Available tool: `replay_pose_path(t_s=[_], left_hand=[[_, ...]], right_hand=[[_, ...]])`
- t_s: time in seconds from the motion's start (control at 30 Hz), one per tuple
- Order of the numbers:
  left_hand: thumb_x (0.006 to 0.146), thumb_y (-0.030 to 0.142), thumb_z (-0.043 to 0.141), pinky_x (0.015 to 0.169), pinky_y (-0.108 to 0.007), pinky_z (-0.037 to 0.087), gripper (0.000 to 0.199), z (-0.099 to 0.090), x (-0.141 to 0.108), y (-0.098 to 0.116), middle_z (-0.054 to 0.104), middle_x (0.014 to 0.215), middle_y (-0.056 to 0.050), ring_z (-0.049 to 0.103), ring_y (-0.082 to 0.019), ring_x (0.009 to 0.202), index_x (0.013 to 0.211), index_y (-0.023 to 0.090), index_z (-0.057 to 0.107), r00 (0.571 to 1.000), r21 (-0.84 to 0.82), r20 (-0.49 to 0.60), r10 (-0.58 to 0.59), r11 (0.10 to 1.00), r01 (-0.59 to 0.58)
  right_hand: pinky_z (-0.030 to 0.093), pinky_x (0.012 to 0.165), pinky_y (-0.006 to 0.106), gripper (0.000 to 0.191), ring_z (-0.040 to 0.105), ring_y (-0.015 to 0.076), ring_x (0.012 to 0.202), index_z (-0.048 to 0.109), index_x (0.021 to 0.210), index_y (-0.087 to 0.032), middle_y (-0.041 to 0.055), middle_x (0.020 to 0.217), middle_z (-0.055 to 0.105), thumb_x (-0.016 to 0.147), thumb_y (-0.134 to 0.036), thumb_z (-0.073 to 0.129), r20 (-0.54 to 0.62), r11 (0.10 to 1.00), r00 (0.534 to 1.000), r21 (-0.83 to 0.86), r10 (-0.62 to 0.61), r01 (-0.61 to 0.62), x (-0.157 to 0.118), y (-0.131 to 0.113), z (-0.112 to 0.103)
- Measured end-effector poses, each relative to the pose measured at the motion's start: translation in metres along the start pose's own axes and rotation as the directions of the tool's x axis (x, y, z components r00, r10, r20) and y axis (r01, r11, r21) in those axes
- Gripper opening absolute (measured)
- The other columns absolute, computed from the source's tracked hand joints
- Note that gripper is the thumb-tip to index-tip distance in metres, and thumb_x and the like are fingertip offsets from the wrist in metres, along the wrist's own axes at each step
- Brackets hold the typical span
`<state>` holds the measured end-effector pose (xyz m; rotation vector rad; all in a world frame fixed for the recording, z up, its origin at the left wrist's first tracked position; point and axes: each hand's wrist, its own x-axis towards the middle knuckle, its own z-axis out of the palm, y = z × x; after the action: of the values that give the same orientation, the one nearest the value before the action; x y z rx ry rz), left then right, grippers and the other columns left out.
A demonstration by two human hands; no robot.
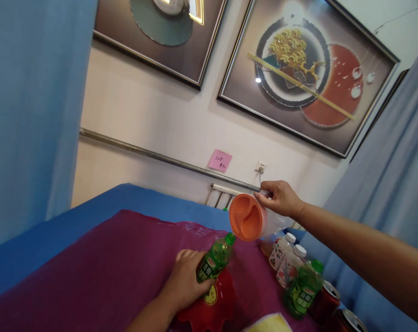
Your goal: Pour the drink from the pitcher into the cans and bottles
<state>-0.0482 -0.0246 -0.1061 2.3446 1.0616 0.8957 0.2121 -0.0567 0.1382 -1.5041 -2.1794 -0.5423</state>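
My left hand (186, 281) is wrapped round a green plastic drink bottle (214, 262) with a green cap on. The bottle leans to the right, over a red scalloped dish (205, 316) lying on the purple cloth (108, 272). Held by its handle in my right hand (281, 199) is a clear plastic pitcher (274, 223) with an orange lid (247, 217). Its lid faces left and toward me, just above and to the right of the bottle's cap. The pitcher's contents cannot be made out.
To the right stand two white-capped bottles (289, 267), another green bottle (304, 290) and two cans (325, 299). A yellow cloth (269, 323) lies at the near edge. Behind the blue-covered table (126, 200) are a metal rail (167, 159) and wall; blue curtains (32, 106) hang at both sides.
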Motion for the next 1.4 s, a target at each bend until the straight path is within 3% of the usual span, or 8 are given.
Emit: replay_pose_path(t_s=[1.4], left_hand=[[0.065, 0.033, 0.079, 0.103, -0.042, 0.033, 0.049, 0.0028, 0.0005, -0.0040, 0.072, 0.106, -0.003, 0.062, -0.027, 0.104, 0.113, 0.026, 0.068, 1.000, -0.015, -0.009, -0.016, 1.000, 0.016]], right_hand=[[0.029, 0.052, 0.024, 0.035, 0.043, 0.0114, 0.050, 0.044, 0.060, -0.022, -0.0026, 0.053, 0.047, 0.084, -0.045, 0.055, -0.029, 0.999, 0.998, 0.013, -0.048, 0.049, -0.0054, -0.0044, -0.0023]])
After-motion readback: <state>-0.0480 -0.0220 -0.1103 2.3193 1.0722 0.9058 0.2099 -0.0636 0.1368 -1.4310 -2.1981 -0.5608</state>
